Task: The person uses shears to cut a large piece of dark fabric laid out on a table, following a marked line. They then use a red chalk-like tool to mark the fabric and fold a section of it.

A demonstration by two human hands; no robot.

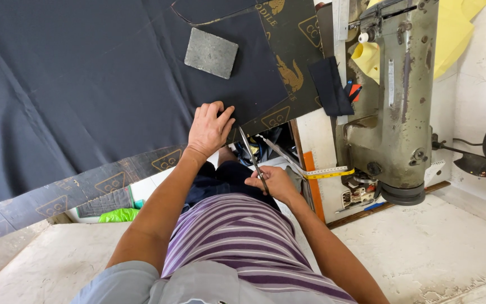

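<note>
Right hand at centre frame, fingers curled tight around the handles of the scissors, blades slanting up and slightly left toward the cloth edge, tips just short of it or barely at it, hard to tell. Long axis of the scissors near vertical in the frame, pointing straight at the gap beside the other hand. Left hand just above and left, fingers spread and pressed flat on the dark fabric, pinning its edge right where the blades aim; clearly the nearer hand to the cloth. Fabric sweeping across the whole upper left, draped over a black printed sheet with gold emblems that peeks out along the lower edge and at upper centre. Grey square block resting on the fabric at upper centre, well apart from both hands. Yellow tape measure trailing right of the scissors toward the old greenish sewing machine at the right. Folded dark cloth piece lying beside the machine, yellow material behind it at upper right. Worn white table across the bottom.
</note>
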